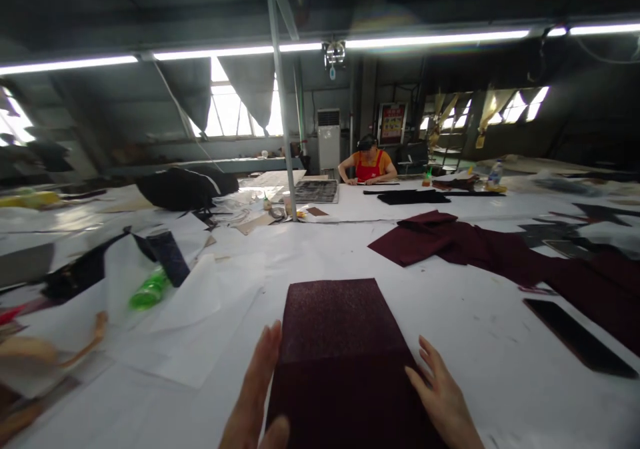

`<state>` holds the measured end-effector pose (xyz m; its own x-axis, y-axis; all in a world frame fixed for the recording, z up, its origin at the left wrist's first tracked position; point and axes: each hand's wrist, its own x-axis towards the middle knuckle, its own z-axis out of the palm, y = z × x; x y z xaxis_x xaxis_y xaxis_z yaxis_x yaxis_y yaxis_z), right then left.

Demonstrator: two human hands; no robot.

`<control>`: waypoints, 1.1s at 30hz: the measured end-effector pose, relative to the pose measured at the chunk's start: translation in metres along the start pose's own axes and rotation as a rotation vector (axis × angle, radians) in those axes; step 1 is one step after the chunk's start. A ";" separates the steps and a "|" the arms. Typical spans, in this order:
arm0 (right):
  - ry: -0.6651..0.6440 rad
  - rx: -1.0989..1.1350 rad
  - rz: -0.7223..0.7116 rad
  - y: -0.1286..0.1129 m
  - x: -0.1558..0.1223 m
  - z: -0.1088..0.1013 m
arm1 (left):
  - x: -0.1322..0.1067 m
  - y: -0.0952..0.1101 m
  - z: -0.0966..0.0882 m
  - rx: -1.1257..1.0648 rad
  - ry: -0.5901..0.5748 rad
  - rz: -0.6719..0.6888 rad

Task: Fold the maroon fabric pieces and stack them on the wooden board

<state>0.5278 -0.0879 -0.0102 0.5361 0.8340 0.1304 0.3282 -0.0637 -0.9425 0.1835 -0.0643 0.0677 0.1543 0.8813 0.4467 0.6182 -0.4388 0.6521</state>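
Note:
A stack of dark maroon fabric pieces lies on the white table right in front of me. My left hand rests flat against the stack's left edge, fingers stretched out and together. Against the stack's right edge lies my right hand, fingers extended and slightly apart. Neither hand grips anything.
More maroon cloth sprawls to the right, with a dark strip near it. A green bottle, paper sheets and dark fabric lie at left. A metal pole rises mid-table. A person in a red apron works at the far end.

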 end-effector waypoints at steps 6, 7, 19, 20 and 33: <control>-0.027 0.011 -0.007 0.020 0.003 0.004 | 0.007 -0.057 0.046 0.015 0.005 -0.061; -0.035 0.011 -0.007 0.021 0.003 0.004 | 0.003 -0.064 0.051 0.052 -0.004 -0.039; 0.011 0.002 -0.019 0.000 -0.031 -0.008 | -0.033 -0.032 0.047 0.101 -0.090 -0.124; 0.008 0.008 -0.013 -0.001 -0.038 -0.012 | -0.039 -0.028 0.044 0.098 -0.105 -0.132; -0.349 -0.571 -0.524 -0.053 -0.120 -0.053 | -0.095 0.040 0.023 0.447 -0.396 0.420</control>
<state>0.4873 -0.2138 0.0405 -0.0340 0.9482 0.3158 0.8595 0.1890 -0.4749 0.2109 -0.1612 0.0374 0.6626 0.6890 0.2937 0.6883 -0.7148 0.1239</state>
